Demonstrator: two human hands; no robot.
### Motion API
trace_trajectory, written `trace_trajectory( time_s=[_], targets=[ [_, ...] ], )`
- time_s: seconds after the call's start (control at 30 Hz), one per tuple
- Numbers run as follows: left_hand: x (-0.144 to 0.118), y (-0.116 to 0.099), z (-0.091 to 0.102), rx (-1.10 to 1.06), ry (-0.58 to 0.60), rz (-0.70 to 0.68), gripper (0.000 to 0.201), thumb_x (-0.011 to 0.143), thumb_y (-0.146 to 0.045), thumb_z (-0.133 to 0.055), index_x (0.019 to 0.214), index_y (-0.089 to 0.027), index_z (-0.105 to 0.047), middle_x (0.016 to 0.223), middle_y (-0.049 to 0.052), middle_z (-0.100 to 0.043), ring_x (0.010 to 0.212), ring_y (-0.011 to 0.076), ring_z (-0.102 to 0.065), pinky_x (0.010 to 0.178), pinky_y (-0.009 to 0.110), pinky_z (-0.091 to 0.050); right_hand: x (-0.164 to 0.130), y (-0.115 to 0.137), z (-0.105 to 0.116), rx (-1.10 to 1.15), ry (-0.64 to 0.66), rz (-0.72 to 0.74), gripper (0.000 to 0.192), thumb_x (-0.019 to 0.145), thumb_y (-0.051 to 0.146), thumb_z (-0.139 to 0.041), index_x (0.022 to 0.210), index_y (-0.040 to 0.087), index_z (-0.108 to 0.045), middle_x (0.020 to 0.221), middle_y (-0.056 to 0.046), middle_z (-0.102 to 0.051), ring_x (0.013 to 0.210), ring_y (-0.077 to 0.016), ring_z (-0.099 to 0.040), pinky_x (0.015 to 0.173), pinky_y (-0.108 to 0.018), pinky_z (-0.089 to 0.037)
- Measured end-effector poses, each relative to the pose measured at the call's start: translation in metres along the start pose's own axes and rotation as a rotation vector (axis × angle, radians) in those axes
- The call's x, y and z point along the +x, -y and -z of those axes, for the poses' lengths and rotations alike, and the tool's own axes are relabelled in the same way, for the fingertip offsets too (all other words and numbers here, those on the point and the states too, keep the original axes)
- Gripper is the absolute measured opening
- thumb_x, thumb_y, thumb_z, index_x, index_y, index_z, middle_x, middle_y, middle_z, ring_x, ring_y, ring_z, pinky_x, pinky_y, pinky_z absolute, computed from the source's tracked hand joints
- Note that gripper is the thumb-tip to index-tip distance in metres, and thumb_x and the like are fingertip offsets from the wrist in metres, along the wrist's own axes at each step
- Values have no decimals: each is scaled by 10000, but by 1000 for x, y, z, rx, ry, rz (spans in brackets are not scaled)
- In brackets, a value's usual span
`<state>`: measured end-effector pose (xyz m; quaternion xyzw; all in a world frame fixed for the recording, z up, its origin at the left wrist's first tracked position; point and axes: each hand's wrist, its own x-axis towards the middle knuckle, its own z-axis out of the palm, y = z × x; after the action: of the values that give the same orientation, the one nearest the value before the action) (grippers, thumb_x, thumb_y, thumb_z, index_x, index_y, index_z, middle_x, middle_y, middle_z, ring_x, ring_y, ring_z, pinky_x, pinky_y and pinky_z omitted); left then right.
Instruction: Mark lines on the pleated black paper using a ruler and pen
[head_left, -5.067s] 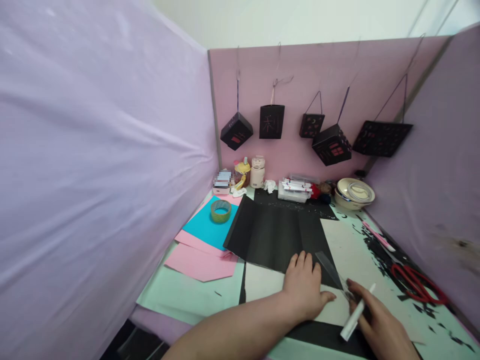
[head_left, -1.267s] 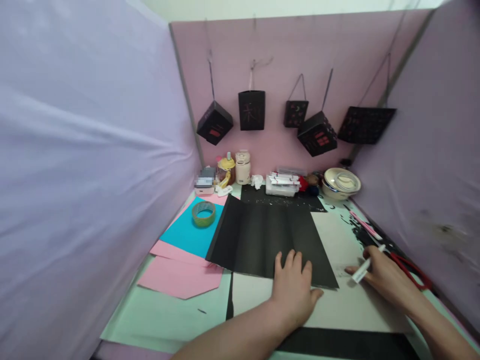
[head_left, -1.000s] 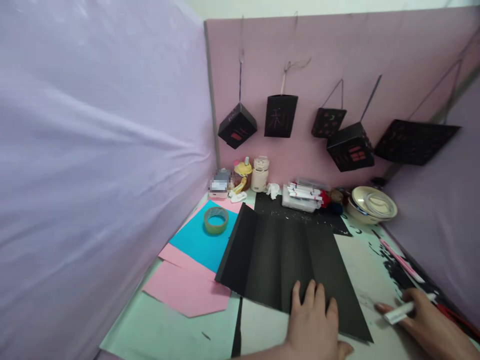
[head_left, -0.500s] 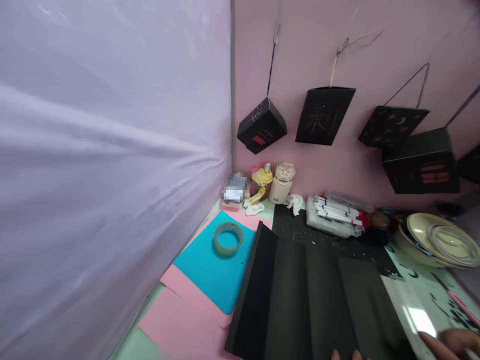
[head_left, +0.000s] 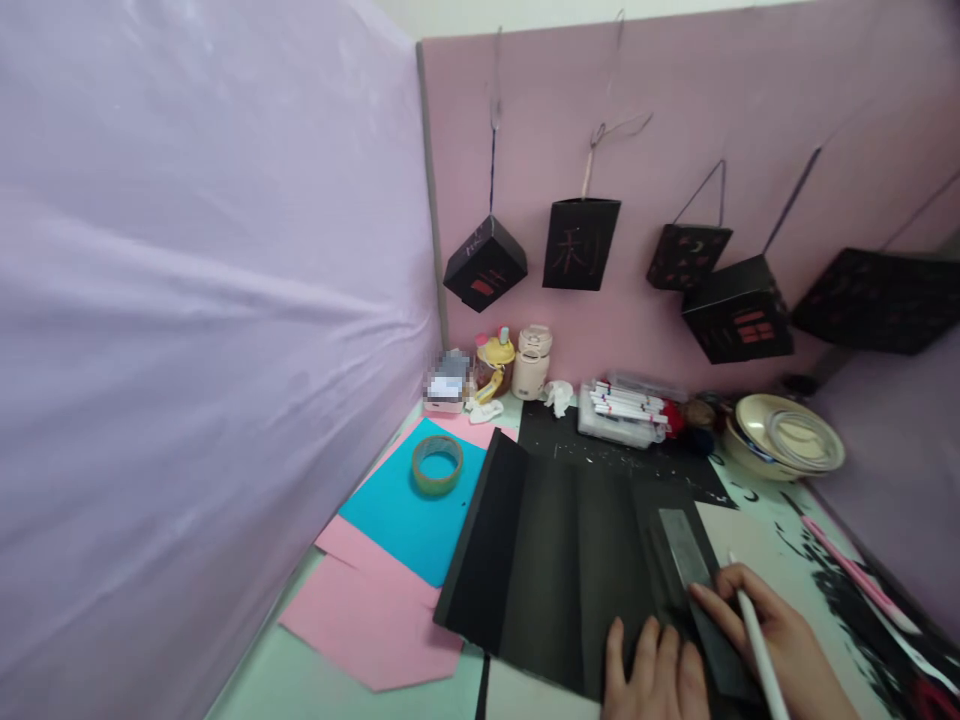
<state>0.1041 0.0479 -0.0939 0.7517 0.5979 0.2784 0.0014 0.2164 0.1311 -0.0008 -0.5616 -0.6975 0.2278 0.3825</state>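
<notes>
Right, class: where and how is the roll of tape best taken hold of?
Best pinch the roll of tape by its near wall, probably, coming from above: thumb inside the hole, fingers outside. It lies flat on the blue sheet, its open hole facing up.

We have a creased black paper sheet (head_left: 551, 570), a clear ruler (head_left: 688, 550) and a slim white pen (head_left: 759, 645) close together.
We see the sheet spread out, matte and dark, its folds running from the near edge to the far one and parting it into long panels; the leftmost panel is bent upward, a narrow strip along its outer edge, and part of the near edge is hidden. We find the ruler, straight and see-through, on the sheet's right-hand panel, slanting much as the nearest fold does. We see the pen just right of the ruler, tilted, its thin end pointing away from us.
</notes>
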Motion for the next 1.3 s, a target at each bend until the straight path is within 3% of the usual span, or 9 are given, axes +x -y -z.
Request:
trace_trajectory(
  time_s=[0.17,0.27,0.37,0.47,0.6,0.73,0.9,1.1,1.3],
  targets=[
    [6,7,84,-309,218,-17,736,828,-349,-562,1465,-116,-277,1461,151,-444,1339,337,-405,1111,576,-305,-11,11,-5,68,26,22,358,784,524,-620,667,235,-443,595,41,-456,538,-135,-459,527,-242,-421],
    [15,4,109,-543,191,95,726,770,-210,-565,1445,-156,-301,1397,136,-499,1263,274,-467,1110,477,-334,-17,25,-4,115,66,7,343,808,518,-599,698,235,-440,610,41,-451,564,-139,-439,553,-259,-399],
    [25,3,111,-883,141,225,602,761,-97,-492,1350,-170,-385,1295,128,-547,1052,189,-573,900,329,-494,-18,32,-1,202,103,-12,333,812,501,-602,718,229,-434,640,39,-460,599,-138,-438,574,-261,-381],
    [35,7,103,-1152,46,397,395,854,-180,-490,1245,-173,-440,1184,110,-577,952,153,-585,791,273,-497,-17,33,0,290,117,14,329,798,486,-628,737,226,-434,637,51,-427,598,-125,-402,566,-251,-355],
    [45,17,98,-1387,-21,537,384,863,-287,-580,1205,-166,-455,944,40,-615,781,114,-592,689,231,-467,-21,32,-2,380,208,67,317,796,453,-643,752,227,-425,614,65,-440,578,-115,-414,550,-243,-349],
    [49,25,97,-1448,-59,544,380,806,-267,-668,1135,-156,-512,842,5,-604,707,92,-570,670,217,-455,-24,34,-1,471,350,40,284,812,418,-630,787,234,-415,603,63,-537,546,-122,-496,529,-247,-382],
    [47,24,98,-1424,-69,536,344,796,-268,-686,1106,-181,-565,840,5,-605,745,103,-579,656,207,-448,-22,39,9,566,387,-22,301,815,440,-638,791,232,-422,631,47,-598,579,-131,-575,551,-255,-444],
    [49,19,105,-1629,-25,615,327,730,-259,-759,1007,-179,-602,854,11,-616,754,103,-592,614,188,-418,-23,38,10,817,513,-159,391,785,507,-669,829,233,-393,755,22,-649,678,-157,-668,611,-305,-538],
    [49,12,110,-1740,62,663,382,804,-399,-699,1080,-146,-622,948,85,-666,785,148,-619,670,253,-478,-25,41,5,721,510,-205,431,716,462,-743,807,234,-388,605,49,-618,561,-148,-622,519,-264,-487]
  ],
)
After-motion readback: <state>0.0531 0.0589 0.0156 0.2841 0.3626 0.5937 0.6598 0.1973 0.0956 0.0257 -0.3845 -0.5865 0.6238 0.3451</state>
